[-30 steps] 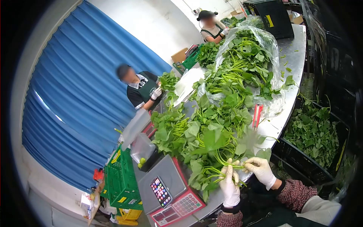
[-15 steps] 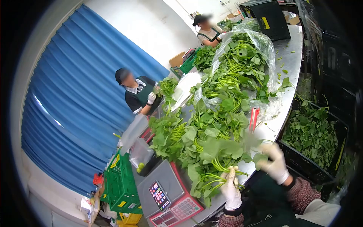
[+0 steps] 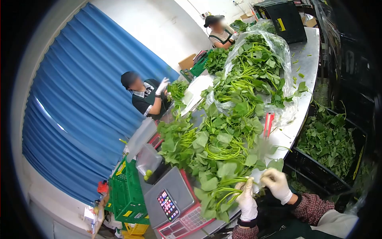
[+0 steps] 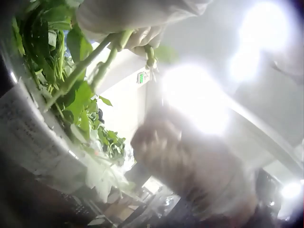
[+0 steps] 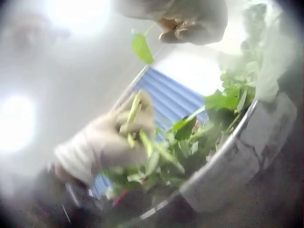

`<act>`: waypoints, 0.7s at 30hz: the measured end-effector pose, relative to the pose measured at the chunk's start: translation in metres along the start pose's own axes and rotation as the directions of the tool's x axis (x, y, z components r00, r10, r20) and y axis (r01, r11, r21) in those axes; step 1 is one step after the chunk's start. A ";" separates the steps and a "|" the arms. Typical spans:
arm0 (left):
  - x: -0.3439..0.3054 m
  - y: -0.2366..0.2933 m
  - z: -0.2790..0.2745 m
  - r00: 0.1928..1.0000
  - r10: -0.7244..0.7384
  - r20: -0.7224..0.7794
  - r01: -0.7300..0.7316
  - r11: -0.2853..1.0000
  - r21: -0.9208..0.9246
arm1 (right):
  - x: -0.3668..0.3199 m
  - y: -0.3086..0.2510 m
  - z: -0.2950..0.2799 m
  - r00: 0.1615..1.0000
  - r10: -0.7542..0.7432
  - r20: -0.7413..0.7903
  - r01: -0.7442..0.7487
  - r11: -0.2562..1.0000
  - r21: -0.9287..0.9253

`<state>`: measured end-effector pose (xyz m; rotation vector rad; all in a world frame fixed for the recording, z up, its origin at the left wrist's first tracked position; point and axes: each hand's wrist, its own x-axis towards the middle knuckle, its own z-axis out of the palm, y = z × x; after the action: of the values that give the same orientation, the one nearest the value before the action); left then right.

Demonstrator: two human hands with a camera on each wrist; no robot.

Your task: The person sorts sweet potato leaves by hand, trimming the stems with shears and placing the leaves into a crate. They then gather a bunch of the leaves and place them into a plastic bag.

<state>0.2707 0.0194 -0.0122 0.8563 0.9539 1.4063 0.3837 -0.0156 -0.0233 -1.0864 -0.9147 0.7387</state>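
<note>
My left hand (image 3: 247, 201) grips several green stems of a leafy bunch (image 3: 229, 187) at the table's near edge. Cut stem ends (image 5: 134, 111) stick out of its curled fingers in the right wrist view, and in the left wrist view stems (image 4: 107, 61) hang below the glove (image 4: 123, 19). Close beside it, to the right, is my right hand (image 3: 277, 185), fingers curled. In the right wrist view a small leaf (image 5: 142, 48) hangs by a thin stem that meets the fingers of my right hand (image 5: 190, 21). Both hands wear white gloves.
Leafy greens cover the metal table (image 3: 306, 59), with a red tool (image 3: 268, 124) beside them. A scale (image 3: 191, 223) with a phone (image 3: 168, 205) stands left. A black crate (image 3: 318, 173) of greens is at the right. Two people (image 3: 149, 97) work across the table.
My right hand moved away to the right, blurred, then came back near my left hand. The held bunch shifted slightly. The nearer person across the table has raised a hand.
</note>
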 end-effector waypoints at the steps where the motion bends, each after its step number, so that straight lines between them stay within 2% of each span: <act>1: 0.000 0.007 -0.002 0.999 -0.026 0.022 0.028 0.996 -0.080 | 0.001 0.001 -0.004 0.990 0.073 -0.123 -0.055 0.988 0.145; 2: 0.001 0.013 -0.004 0.998 -0.048 0.045 0.055 0.986 -0.159 | 0.009 0.002 -0.016 0.967 0.044 -0.250 0.015 0.974 0.228; 3: 0.005 0.013 -0.013 0.995 -0.006 0.097 0.023 0.984 -0.179 | 0.022 0.004 -0.036 0.927 0.029 -0.373 0.092 0.949 0.300; 4: 0.004 0.021 -0.013 0.996 -0.012 0.084 0.025 0.987 -0.161 | 0.034 0.011 -0.060 0.906 0.006 -0.422 0.180 0.899 0.400; 5: 0.003 0.025 -0.016 0.989 0.002 0.146 0.018 0.990 -0.140 | 0.045 0.002 -0.070 0.813 0.250 -0.526 0.191 0.738 0.647; 6: 0.002 0.026 -0.018 0.977 0.014 0.211 0.012 0.993 -0.120 | 0.051 -0.002 -0.083 0.793 0.389 -0.469 0.130 0.644 0.754; 8: 0.001 0.022 -0.018 0.965 0.004 0.261 0.031 0.991 -0.130 | 0.048 -0.008 -0.073 0.866 0.317 -0.386 0.047 0.717 0.695; 9: 0.000 0.020 -0.018 0.951 -0.010 0.308 0.053 0.990 -0.129 | 0.040 -0.013 -0.063 0.948 0.232 -0.218 -0.059 0.801 0.596; 10: -0.001 0.018 -0.017 0.947 -0.019 0.321 0.063 0.990 -0.127 | 0.032 -0.016 -0.055 0.969 0.236 -0.074 -0.192 0.906 0.378; 11: -0.002 0.016 -0.016 0.939 -0.030 0.342 0.064 0.994 -0.087 | 0.026 -0.027 -0.047 0.956 0.275 0.105 -0.291 0.935 0.202; 12: -0.003 0.015 -0.016 0.933 -0.039 0.358 0.060 0.997 -0.048 | 0.025 -0.041 -0.034 0.937 0.269 0.224 -0.303 0.944 0.134; 13: -0.005 0.014 -0.017 0.932 -0.044 0.360 0.064 0.997 -0.044 | 0.026 -0.034 -0.024 0.942 0.131 0.310 -0.166 0.982 0.090; 14: -0.006 0.014 -0.019 0.932 -0.062 0.357 0.067 0.998 -0.001 | 0.029 -0.037 -0.016 0.931 0.055 0.361 -0.077 0.996 0.045; 16: -0.008 0.016 -0.023 0.935 -0.088 0.343 0.062 0.994 0.086 | 0.030 -0.032 -0.002 0.898 -0.025 0.440 -0.021 0.995 0.100; 17: -0.009 0.016 -0.022 0.945 -0.079 0.316 0.040 0.991 0.129 | 0.033 -0.027 0.002 0.876 -0.149 0.459 0.125 0.989 0.084; 18: -0.008 0.015 -0.023 0.947 -0.074 0.312 0.034 0.991 0.131 | 0.033 -0.027 0.004 0.873 -0.153 0.463 0.125 0.988 0.090; 20: -0.008 0.012 -0.025 0.971 -0.044 0.233 -0.001 0.982 0.190 | 0.029 -0.026 0.007 0.911 -0.070 0.406 0.051 0.997 0.058; 21: -0.010 0.012 -0.022 0.981 -0.044 0.191 0.013 0.987 0.161 | 0.026 -0.024 0.009 0.910 -0.071 0.408 0.052 0.997 0.058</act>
<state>0.2462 0.0081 -0.0094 1.0749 0.9331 1.2089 0.3889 0.0029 0.0079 -0.8696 -1.2768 0.9519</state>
